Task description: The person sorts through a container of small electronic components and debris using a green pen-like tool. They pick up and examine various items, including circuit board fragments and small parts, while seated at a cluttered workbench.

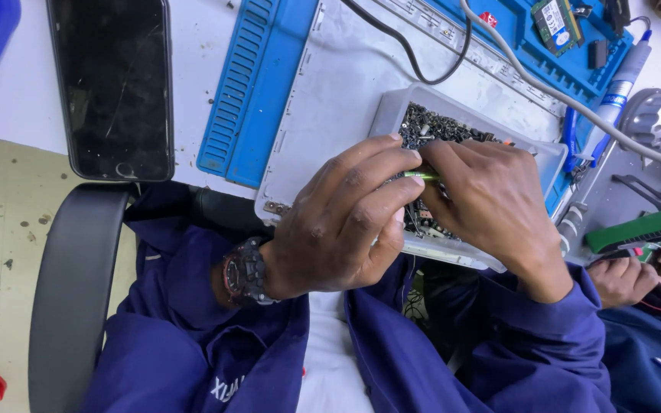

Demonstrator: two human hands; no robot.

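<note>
Left hand and right hand pinched together on slim green metal tool, above clear plastic tray of small dark screws, near bench's front edge.

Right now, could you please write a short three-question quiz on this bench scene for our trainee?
1. True or false: the clear plastic tray holds small dark parts.
2. What do both hands pinch? A) a thin green tool B) a grey cable C) a white pen
3. What is worn on the left hand's wrist?

Key: 1 true. 2 A, the thin green tool, between the left hand and the right hand. 3 a black wristwatch.
</note>
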